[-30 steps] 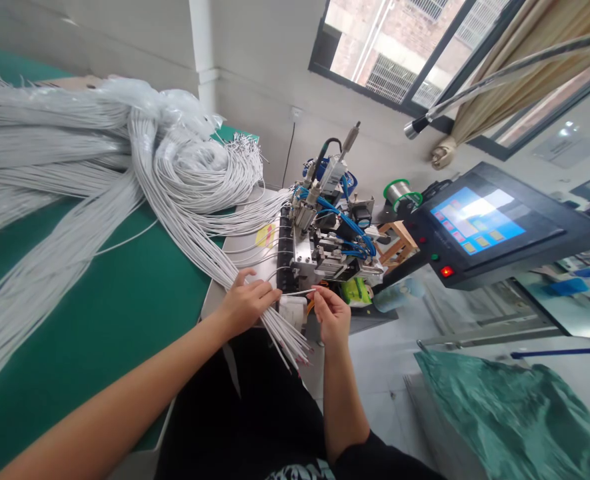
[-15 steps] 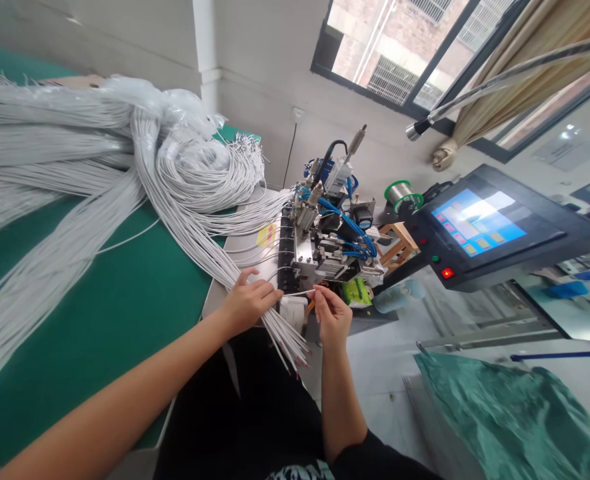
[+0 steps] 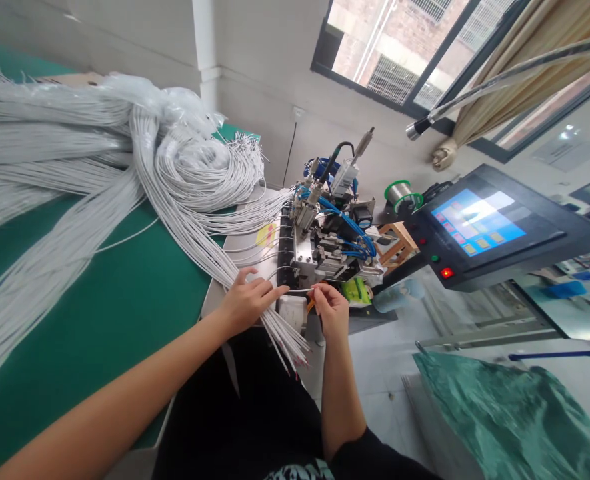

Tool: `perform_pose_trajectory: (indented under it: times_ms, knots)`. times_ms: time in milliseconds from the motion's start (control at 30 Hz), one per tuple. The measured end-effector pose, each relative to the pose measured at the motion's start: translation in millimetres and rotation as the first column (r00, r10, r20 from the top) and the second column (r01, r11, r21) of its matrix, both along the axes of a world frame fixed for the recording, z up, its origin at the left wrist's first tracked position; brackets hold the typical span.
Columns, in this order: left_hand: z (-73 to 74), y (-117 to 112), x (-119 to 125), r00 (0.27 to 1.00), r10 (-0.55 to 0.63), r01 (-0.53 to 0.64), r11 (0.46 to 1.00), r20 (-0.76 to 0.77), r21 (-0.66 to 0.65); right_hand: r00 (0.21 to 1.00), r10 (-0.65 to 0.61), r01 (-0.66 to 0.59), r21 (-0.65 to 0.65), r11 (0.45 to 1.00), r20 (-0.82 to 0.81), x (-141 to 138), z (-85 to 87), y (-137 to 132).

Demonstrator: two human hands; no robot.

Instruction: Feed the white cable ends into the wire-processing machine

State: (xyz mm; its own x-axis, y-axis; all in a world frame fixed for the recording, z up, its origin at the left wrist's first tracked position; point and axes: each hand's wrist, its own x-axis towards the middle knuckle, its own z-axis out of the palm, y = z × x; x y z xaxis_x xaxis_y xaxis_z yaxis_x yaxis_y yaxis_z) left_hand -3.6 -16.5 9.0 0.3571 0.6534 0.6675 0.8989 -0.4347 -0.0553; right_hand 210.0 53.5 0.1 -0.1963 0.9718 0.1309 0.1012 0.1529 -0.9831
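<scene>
My left hand [image 3: 249, 301] lies over a bundle of thin white cables [image 3: 219, 261]. Its finger and thumb tips are closed on one white cable [image 3: 301, 290], the other fingers raised off to the side. Close by on the right, my right hand [image 3: 333, 311] pinches the end of that same cable. The short stretch between the hands runs level along the near edge of a benchtop machine [image 3: 325, 233] with metal cylinders and blue air hoses. Below my left hand, loose cable ends [image 3: 292, 343] with reddish tips fan out over my lap. Several cables sit in the machine's black slotted holder [image 3: 285, 250].
More white cable bundles [image 3: 49, 143] cover the green table [image 3: 99, 333] at left. A control panel with a lit screen [image 3: 479, 223] stands at right, with a wire spool [image 3: 402, 193] behind it. A green sheet [image 3: 505, 407] covers something at lower right.
The machine's upper cylinder assembly has shifted a little to the right. My left fingertips have slid slightly right along the cable, and my right hand has moved slightly left.
</scene>
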Motion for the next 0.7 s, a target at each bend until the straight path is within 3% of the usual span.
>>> perform_pose_trajectory:
  times_ms: [133,233,467,700]
  knots:
    - [-2.5,2,1,0.999,0.054,-0.054,0.998,0.002,-0.018,0.954,-0.009,-0.040,0.158,0.987,0.299,1,1.3,9]
    - [-5.9,3,1,0.995,0.095,-0.095,0.995,0.018,-0.026,0.904,-0.008,-0.110,0.252,0.962,0.426,-1,3.0,12]
    - [-9.1,3,1,0.989,0.144,-0.143,0.989,0.014,-0.046,0.890,0.012,-0.173,0.314,0.934,0.455,-3,0.0,20]
    - [-5.6,2,3,0.975,0.221,-0.214,0.967,0.036,-0.138,0.923,0.150,-0.221,0.167,0.961,0.355,-9,-11.2,31]
